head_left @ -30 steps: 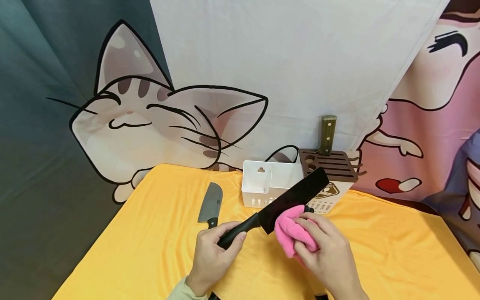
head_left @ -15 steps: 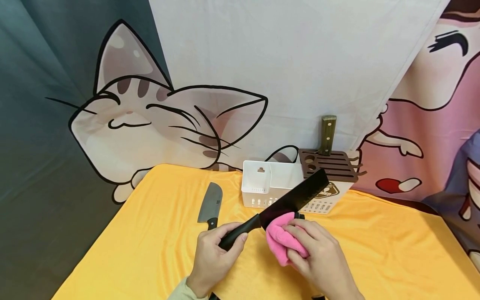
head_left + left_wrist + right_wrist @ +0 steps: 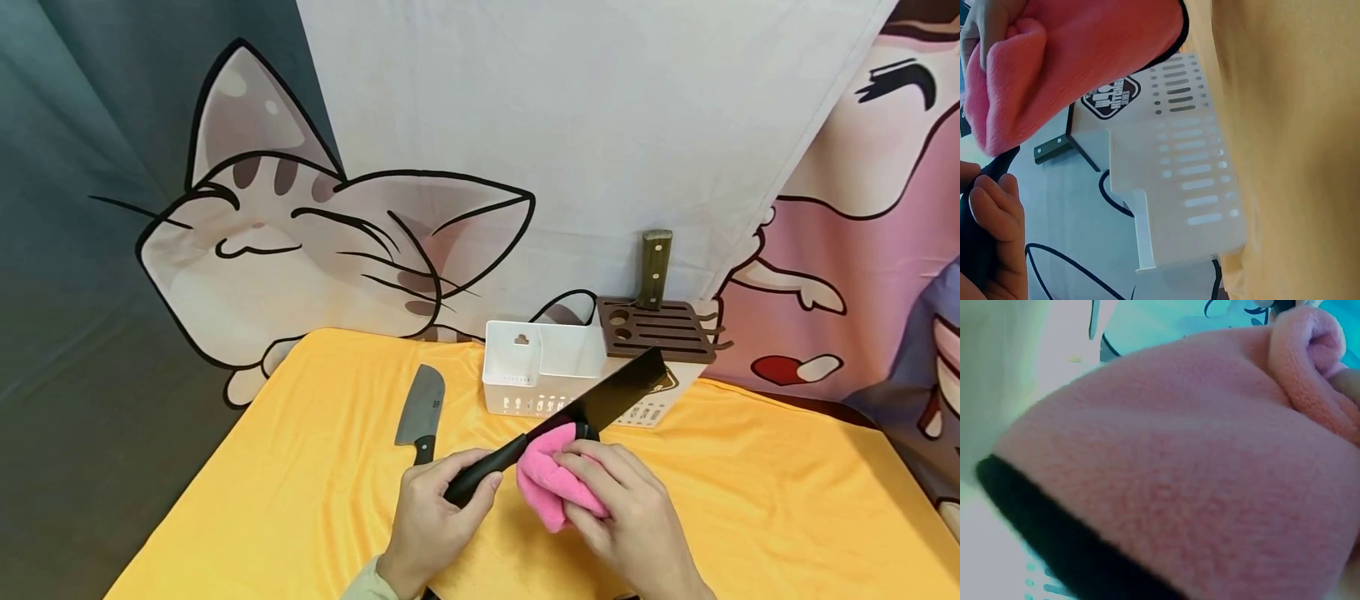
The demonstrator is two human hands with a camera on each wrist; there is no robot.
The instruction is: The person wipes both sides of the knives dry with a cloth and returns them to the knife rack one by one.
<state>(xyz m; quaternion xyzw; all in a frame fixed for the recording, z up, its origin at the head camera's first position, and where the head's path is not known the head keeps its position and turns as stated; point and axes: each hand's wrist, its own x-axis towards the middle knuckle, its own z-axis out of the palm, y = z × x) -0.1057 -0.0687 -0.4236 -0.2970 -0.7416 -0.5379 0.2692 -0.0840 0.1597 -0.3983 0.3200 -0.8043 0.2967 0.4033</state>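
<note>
In the head view my left hand (image 3: pixel 438 521) grips the black handle of a black-bladed kitchen knife (image 3: pixel 626 392), its blade slanting up to the right. My right hand (image 3: pixel 633 508) pinches a folded pink cloth (image 3: pixel 547 483) against the blade near the handle end, covering that stretch. The left wrist view has the fluffy cloth (image 3: pixel 1085 56) with its dark border hanging past the blade, and my left fingers (image 3: pixel 1000 209) curled round the handle. Cloth (image 3: pixel 1179 469) fills most of the right wrist view, hiding the blade there.
Behind the knife stands a white holder (image 3: pixel 517 396) with a brown slotted top (image 3: pixel 660 333); a green-handled knife (image 3: pixel 656 271) sits in it. A grey-bladed knife (image 3: pixel 422 408) lies left on the yellow tablecloth (image 3: pixel 300 483). Dark ends of things (image 3: pixel 429 593) show at the bottom edge.
My right hand has slid the cloth down and left along the blade toward the handle. The blade has turned a little and its tip has dropped slightly; my left hand keeps its grip.
</note>
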